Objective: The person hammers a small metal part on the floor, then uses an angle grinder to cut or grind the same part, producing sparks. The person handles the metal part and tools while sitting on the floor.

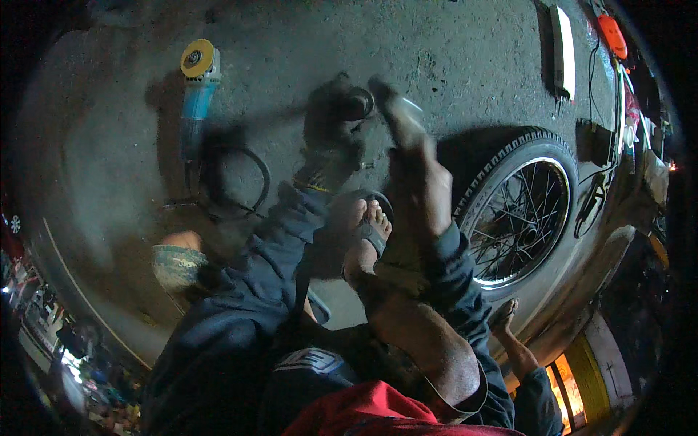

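My right hand [435, 185] is closed, reaching forward from a dark sleeve. It grips a motion-blurred tool [398, 116] with a dark end, possibly a hammer; its exact kind is smeared. Just left of that tool's end, a dark round metal part [358, 104] stands on the ground. My left hand [331, 163], dark and apparently gloved with a yellow-edged cuff, is close below the part. Its fingers seem curled, but shadow hides what they hold. Between my forearms is my sandalled foot [374, 225].
An angle grinder [196, 98] with a yellow disc lies at the left, its cord [258, 167] looped beside it. A spoked wheel with a tyre [527, 211] lies on the right. Beyond it are a white bar-shaped thing [562, 51] and an orange object [613, 36]. Another person's foot [505, 314] is at lower right.
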Available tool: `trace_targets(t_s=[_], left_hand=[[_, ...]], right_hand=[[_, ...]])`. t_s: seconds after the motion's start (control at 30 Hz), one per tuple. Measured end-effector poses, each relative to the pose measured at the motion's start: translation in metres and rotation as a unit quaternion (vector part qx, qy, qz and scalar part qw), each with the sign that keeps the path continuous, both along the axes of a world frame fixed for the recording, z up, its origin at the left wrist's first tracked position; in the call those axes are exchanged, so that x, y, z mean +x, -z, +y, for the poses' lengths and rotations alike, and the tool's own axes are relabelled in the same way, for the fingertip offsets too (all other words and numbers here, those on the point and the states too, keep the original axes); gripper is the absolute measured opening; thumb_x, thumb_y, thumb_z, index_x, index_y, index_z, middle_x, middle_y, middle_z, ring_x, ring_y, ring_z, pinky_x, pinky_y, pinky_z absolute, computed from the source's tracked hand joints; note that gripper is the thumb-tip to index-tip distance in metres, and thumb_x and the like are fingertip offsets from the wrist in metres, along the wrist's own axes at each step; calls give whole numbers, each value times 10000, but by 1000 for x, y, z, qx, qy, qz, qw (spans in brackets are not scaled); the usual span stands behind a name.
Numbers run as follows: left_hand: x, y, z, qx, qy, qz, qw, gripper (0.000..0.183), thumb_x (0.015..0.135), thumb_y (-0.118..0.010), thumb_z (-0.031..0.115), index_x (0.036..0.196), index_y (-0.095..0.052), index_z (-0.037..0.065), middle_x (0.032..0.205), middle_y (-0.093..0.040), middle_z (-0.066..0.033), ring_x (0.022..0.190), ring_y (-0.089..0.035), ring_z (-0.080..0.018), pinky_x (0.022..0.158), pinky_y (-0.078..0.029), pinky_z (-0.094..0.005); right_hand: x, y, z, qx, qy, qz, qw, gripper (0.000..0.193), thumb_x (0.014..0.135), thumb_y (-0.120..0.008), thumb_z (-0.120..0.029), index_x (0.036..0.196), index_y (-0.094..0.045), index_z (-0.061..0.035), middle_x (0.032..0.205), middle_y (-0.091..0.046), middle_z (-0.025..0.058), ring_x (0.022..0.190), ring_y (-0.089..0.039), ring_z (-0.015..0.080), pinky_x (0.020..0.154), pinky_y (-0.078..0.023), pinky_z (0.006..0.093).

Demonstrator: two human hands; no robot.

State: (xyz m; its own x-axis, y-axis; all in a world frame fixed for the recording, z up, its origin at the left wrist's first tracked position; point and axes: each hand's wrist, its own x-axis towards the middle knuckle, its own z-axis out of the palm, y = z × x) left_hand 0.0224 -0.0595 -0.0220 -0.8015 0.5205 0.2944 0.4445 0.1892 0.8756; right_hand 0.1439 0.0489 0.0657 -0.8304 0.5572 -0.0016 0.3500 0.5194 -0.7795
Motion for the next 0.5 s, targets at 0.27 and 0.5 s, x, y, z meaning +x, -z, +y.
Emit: trace_targets(t_s=[0.27,0.5], left_hand=[[6,16,13,49,-10,-115,992,644,776,-814,148,1328,-503,31,1294,-597,-118,1202,-569,-279,1061,-419,-393],[-5,6,0,-104,42,-89,990,629,763,-812,153,1312,-522,57,1212,-617,-142,1129,-593,-322,993,-466,-428]], right_hand=[[11,-57,6,-80,103,19,991,406,819,-720,-63,1211,-612,-62,934,-698,161,782,-684,336,699,-546,401],[-13,-33,12,-97,25,-160,982,240,901,-695,-81,1009,-487,-27,712,-604,209,620,-637,396,556,-498,364]])
